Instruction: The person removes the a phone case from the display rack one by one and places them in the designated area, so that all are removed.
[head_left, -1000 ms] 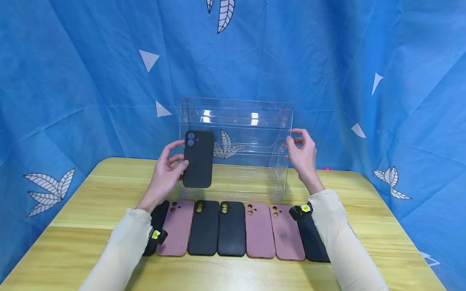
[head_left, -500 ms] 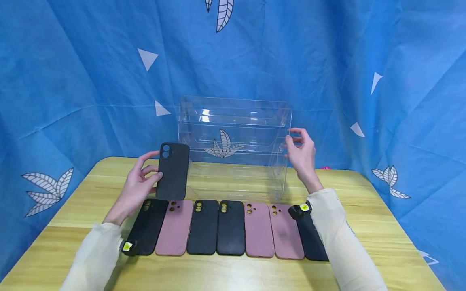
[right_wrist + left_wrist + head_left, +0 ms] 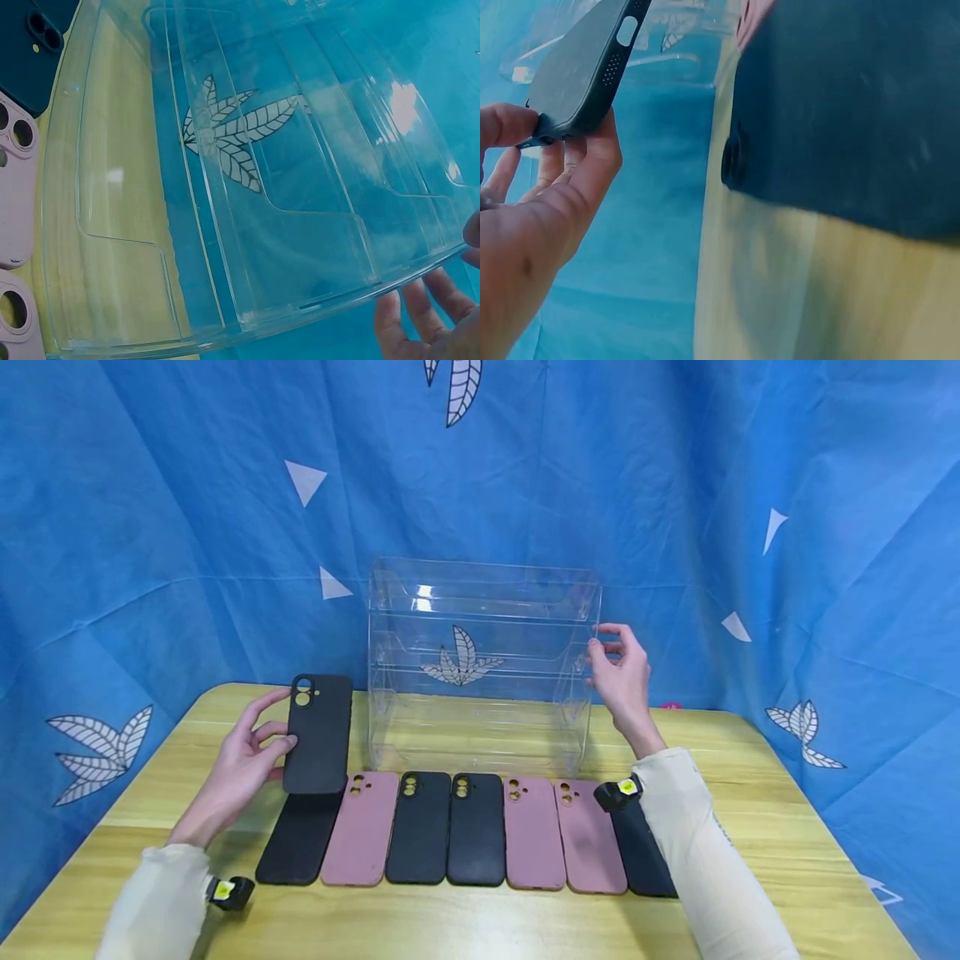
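Raised in my left hand (image 3: 242, 758) is a black phone case (image 3: 318, 735), pinched along its left edge with the camera cutout at the upper left. It hangs above the leftmost black phone case (image 3: 300, 842) of the row and hides that case's top. In the left wrist view, thumb and fingers grip one end of the held case (image 3: 592, 71). A clear tiered acrylic rack (image 3: 480, 639) stands upright at the table's back. My right hand (image 3: 624, 681) holds the rack's right side edge; in the right wrist view its fingers (image 3: 424, 319) are at that edge.
Pink phone cases (image 3: 362, 831) and black phone cases (image 3: 477, 831) lie side by side in front of the rack. My right forearm partly covers the rightmost black case (image 3: 647, 852). Behind the wooden table (image 3: 480, 927) hangs a blue patterned cloth (image 3: 480, 485).
My left hand has carried the black phone case left and down, from in front of the rack to above the row's left end. My right hand stays at the rack's edge.
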The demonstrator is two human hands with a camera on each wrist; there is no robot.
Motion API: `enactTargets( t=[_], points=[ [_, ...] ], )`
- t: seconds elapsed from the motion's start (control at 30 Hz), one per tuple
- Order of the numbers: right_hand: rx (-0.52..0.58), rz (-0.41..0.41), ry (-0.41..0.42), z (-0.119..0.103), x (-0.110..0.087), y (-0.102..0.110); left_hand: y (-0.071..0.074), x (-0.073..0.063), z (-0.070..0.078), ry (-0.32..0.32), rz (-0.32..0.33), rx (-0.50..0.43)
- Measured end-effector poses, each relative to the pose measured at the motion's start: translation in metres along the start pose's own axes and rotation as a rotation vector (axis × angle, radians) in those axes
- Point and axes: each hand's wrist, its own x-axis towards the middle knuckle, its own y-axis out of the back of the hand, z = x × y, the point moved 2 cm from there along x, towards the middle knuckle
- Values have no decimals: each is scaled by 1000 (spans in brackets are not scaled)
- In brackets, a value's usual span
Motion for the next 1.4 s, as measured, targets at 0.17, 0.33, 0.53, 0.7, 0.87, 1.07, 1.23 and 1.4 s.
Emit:
enactTargets(
  t=[0.17,0.33,0.53,0.7,0.87,1.07,1.23,1.4],
  points=[
    [-4,2,-11,1,0,0,11,-8,-5,32,-8,96],
    [-10,6,-10,0,0,1,26,-16,-12,84,-50,137],
    [-10,7,-7,0,0,1,47,-25,-22,157,-94,156],
    [-9,0,-11,0,0,1,63,-31,-30,217,-113,165],
    [-4,-1,-8,1,0,0,72,-36,-38,278,-133,182],
    [-6,-3,-18,0,0,1,83,-42,-47,325,-190,159],
    [-10,1,-22,1,0,1,94,-47,-55,376,-269,113],
    [-8,-1,-9,0,0,1,99,-50,-59,431,-365,59]
  ],
)
